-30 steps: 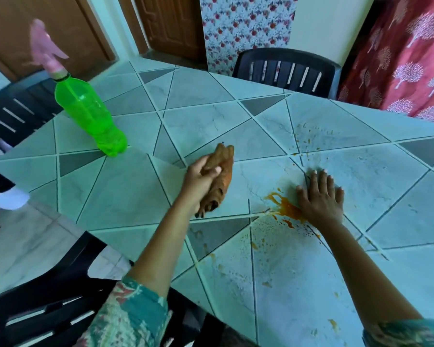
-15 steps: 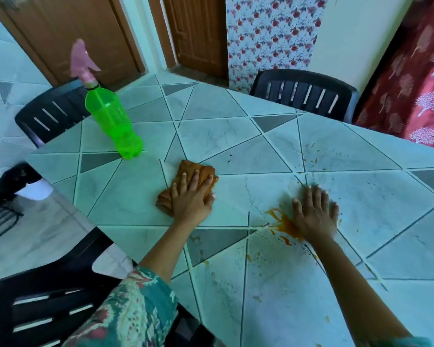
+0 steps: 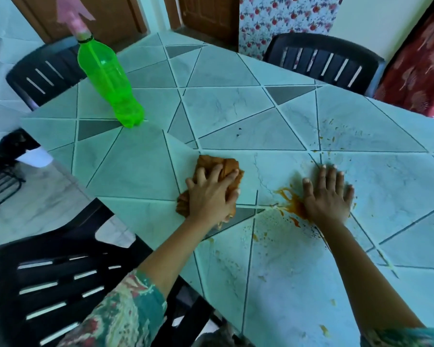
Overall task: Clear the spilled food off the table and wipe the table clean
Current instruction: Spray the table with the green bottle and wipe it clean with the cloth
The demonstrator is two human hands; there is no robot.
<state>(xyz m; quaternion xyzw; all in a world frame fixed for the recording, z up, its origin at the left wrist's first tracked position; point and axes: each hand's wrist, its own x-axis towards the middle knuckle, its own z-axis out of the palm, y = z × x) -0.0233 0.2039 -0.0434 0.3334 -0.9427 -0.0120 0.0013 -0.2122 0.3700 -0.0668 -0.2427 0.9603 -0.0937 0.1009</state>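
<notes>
An orange-brown spill (image 3: 290, 202) lies on the tiled table (image 3: 226, 111), with small specks (image 3: 336, 131) scattered farther back and several drips toward the near edge. My right hand (image 3: 328, 196) rests flat, fingers spread, on the right side of the spill. My left hand (image 3: 211, 194) presses flat on a crumpled brown cloth (image 3: 226, 166), which lies on the table to the left of the spill and apart from it.
A green spray bottle (image 3: 108, 78) with a pink trigger stands at the table's far left. Black plastic chairs stand at the near left (image 3: 50, 279), far left (image 3: 38, 73) and far side (image 3: 321, 58). The table edge runs close under my left forearm.
One second ago my left hand held the rolled cloth above the table. It has since laid the cloth down and pressed flat on it. My right hand has stayed on the spill.
</notes>
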